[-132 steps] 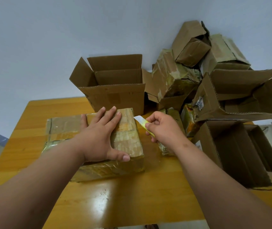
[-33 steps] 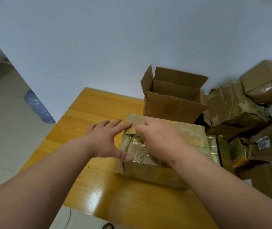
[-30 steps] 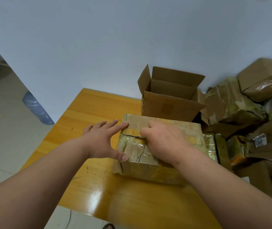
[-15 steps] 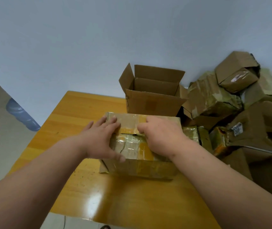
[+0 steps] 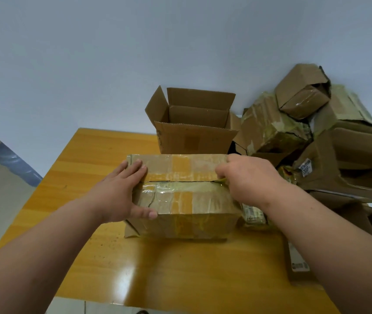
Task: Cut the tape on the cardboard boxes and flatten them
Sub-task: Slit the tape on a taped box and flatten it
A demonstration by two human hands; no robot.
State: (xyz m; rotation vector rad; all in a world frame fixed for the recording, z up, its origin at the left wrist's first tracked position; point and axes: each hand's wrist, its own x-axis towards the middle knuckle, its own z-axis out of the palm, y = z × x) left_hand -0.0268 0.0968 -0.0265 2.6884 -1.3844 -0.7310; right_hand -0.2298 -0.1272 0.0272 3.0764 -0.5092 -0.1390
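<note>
The box seam runs left-right between the hands: left hand presses flat, right fingers grip the far flap's right end.

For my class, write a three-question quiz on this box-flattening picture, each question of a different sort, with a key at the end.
1. True or false: the left hand lies on the left end of the taped box, thumb on its near edge.
2. Multiple choice: where are the right hand's fingers? A) inside the open box B) at the right end of the slit along the taped box's top C) flat on the table
3. Fill in: the heap of boxes lies to the ____ of the open box.

Key: 1 true; 2 B; 3 right
</note>
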